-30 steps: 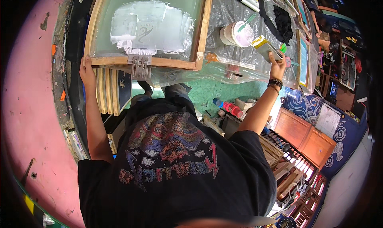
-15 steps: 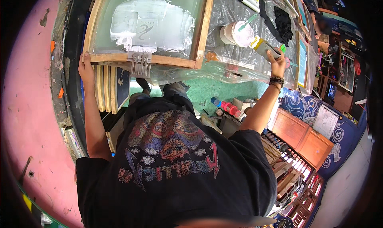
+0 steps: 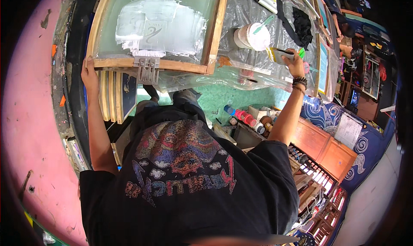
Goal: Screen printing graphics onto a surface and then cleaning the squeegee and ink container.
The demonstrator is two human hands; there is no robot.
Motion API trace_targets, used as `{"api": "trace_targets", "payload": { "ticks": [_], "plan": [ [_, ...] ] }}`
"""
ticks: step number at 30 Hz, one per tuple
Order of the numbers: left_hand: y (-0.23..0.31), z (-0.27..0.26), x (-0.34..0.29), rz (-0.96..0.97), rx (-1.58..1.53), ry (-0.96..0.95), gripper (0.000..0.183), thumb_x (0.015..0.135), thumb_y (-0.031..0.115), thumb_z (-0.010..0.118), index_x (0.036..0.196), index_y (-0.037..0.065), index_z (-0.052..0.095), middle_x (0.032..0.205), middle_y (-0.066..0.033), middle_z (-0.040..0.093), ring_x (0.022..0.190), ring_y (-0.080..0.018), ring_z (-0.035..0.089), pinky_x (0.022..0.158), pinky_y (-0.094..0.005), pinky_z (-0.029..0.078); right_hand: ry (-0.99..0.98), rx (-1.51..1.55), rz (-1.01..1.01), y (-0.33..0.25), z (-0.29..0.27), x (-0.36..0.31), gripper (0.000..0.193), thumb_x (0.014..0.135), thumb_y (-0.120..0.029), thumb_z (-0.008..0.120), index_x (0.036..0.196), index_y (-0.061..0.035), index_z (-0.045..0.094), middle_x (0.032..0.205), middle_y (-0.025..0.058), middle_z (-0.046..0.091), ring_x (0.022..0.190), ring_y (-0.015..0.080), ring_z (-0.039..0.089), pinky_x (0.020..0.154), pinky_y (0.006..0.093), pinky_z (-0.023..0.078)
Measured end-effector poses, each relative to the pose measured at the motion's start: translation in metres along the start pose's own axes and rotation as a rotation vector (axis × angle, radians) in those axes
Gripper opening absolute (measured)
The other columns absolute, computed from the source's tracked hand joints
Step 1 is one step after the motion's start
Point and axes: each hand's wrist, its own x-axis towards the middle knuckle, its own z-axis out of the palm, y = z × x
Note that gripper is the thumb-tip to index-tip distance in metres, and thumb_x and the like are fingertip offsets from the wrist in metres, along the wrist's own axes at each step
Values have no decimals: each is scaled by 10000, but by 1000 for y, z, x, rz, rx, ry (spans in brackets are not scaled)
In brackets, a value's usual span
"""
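My left grip point(image 3: 90, 77) clamps the wooden frame point(image 3: 185, 66), presumably to steady it; my right grip point(image 3: 296, 66) clamps the squeegee point(image 3: 281, 56) by its grey end, likely avoiding yellow residue point(image 3: 270, 54).

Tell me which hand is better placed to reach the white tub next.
Right, most likely. The right hand holds a yellow-edged flat tool close beside the tub. The left hand is at the wooden frame's near left corner, with the frame's width between it and the tub.
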Motion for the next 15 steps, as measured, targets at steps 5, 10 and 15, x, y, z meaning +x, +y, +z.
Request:
{"api": "trace_targets", "payload": {
  "ticks": [5, 10, 15],
  "plan": [
    [-8, 0, 2, 29, 25, 64, 628, 1051, 420, 559, 1397, -103, 547, 1350, -196, 633, 1239, -228, 579, 1085, -319, 405, -119, -190, 23, 0, -8, 17, 383, 844, -100, 789, 1198, -84, 645, 1060, 156, 752, 993, 301, 738, 871, 397, 563],
    [-16, -4, 7, 80, 43, -42, 540, 1066, 374, 554, 1358, -78, 596, 1303, -143, 666, 1207, -196, 596, 1062, -312, 430, -73, -485, 59, 27, -27, 5, 420, 857, -180, 774, 1245, -113, 626, 1028, 181, 755, 977, 359, 731, 830, 450, 557],
    [-4, -2, 0, 69, 26, 7, 536, 1051, 378, 584, 1332, -78, 613, 1266, -134, 688, 1198, -191, 600, 1058, -309, 433, -29, -14, 5, -108, -46, -36, 330, 930, -163, 752, 1193, 3, 644, 1004, 99, 727, 916, 178, 671, 823, 311, 526]
  ]
}}
